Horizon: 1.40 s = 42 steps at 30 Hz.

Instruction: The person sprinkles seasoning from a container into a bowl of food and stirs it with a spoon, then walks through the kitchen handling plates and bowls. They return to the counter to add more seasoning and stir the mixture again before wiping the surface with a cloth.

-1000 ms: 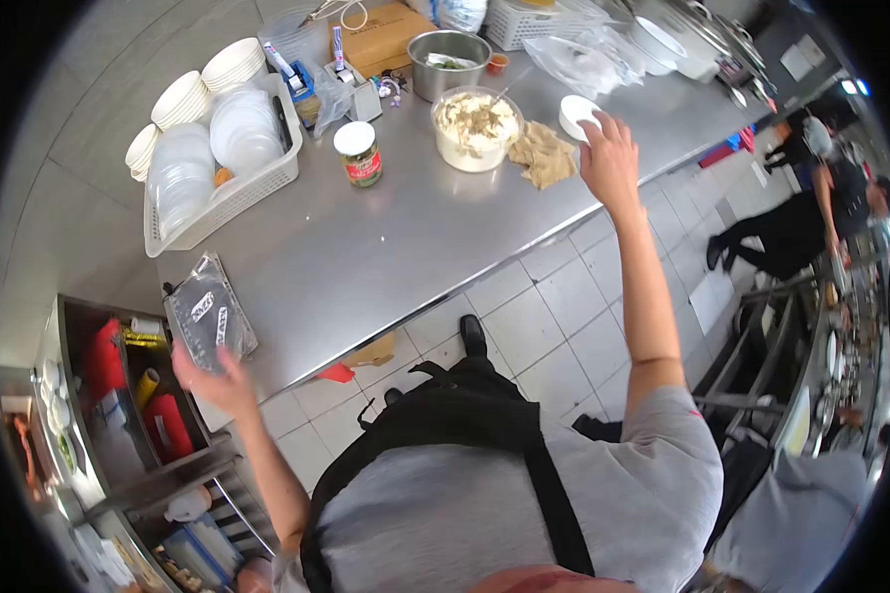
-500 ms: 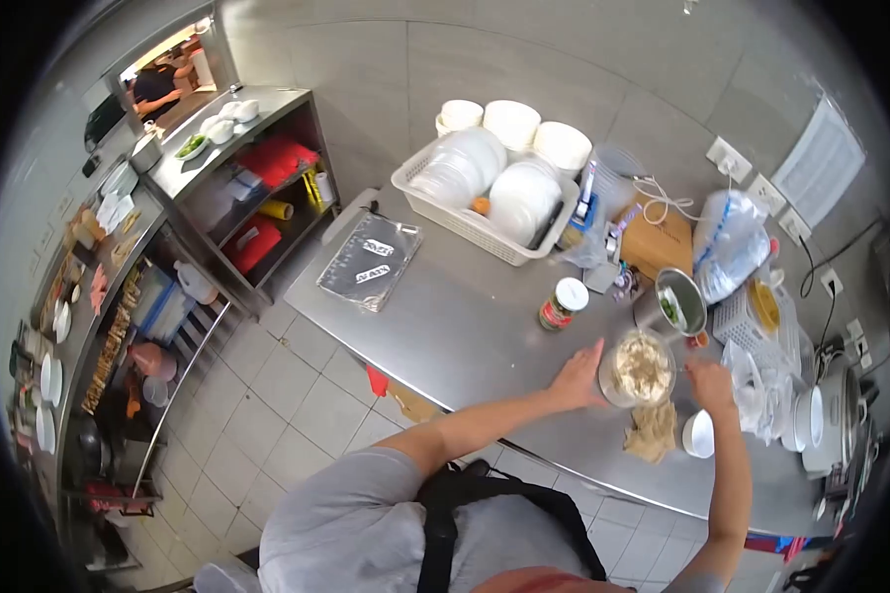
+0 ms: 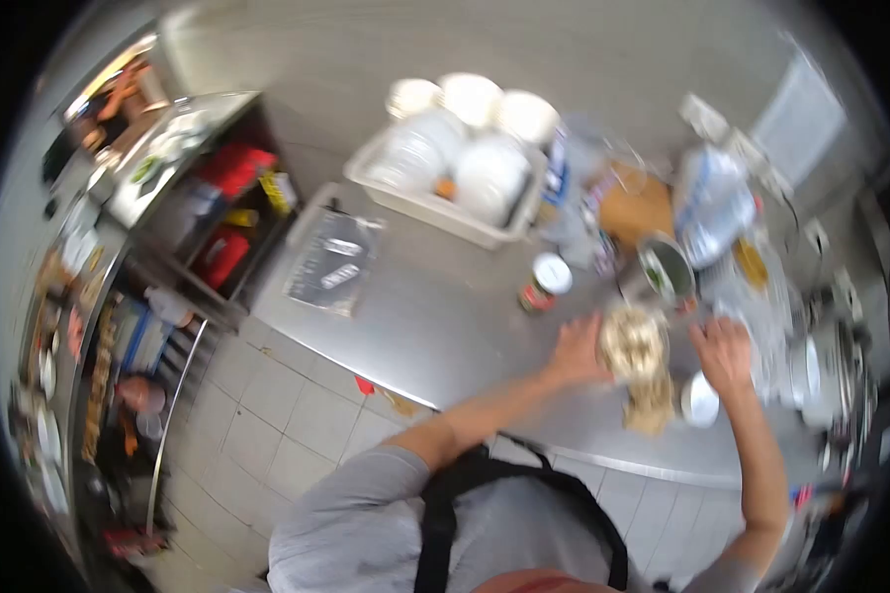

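My left hand (image 3: 578, 353) is curved against the left side of a clear round container (image 3: 606, 368) that stands on the steel table. Inside it is a pale, creamy, lumpy mix (image 3: 633, 343) with brownish patches. To the right, my right hand (image 3: 724, 353) is held with its fingers curled; what is in them, if anything, is hidden. A crumpled tan cloth (image 3: 649, 407) lies just below the container. Beside it, under my right hand, sits a small white bowl (image 3: 700, 399). Behind stands a metal pot (image 3: 666, 269) with something green inside.
A white-lidded jar (image 3: 546, 283) stands left of the pot. Further back are a white basket (image 3: 445, 213) of bowls and lids, a cardboard box (image 3: 635, 206) and plastic bags (image 3: 714, 210). A black plastic-wrapped packet (image 3: 334, 262) lies on the table's left part.
The view has shifted and blurred, so the table things sit further left and up. My right hand has lifted away from the container's right side. My left hand stays at the container.
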Each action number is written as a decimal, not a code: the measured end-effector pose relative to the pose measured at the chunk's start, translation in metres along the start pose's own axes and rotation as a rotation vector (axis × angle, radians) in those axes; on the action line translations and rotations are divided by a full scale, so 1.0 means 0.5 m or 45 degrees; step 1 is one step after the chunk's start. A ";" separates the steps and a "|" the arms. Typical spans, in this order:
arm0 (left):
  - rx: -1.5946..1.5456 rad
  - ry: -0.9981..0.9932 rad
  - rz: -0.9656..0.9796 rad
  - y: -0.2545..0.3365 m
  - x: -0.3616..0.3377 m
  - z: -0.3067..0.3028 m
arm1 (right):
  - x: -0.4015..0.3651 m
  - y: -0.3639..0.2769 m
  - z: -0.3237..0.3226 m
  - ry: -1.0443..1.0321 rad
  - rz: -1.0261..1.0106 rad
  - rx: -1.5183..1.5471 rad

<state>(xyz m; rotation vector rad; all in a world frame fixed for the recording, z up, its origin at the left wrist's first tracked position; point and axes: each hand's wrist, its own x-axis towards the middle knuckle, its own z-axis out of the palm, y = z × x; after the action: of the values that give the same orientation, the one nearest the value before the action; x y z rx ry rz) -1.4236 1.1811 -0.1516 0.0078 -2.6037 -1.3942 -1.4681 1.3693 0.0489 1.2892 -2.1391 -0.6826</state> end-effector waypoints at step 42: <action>-0.030 -0.295 0.199 -0.031 0.061 0.004 | -0.072 -0.059 0.127 -0.273 0.157 0.215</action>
<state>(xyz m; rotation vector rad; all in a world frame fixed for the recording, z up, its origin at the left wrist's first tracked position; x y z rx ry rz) -1.4551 1.1714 -0.1606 -0.3745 -2.6989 -1.4466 -1.4787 1.3984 -0.0233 1.2016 -2.4737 -0.6240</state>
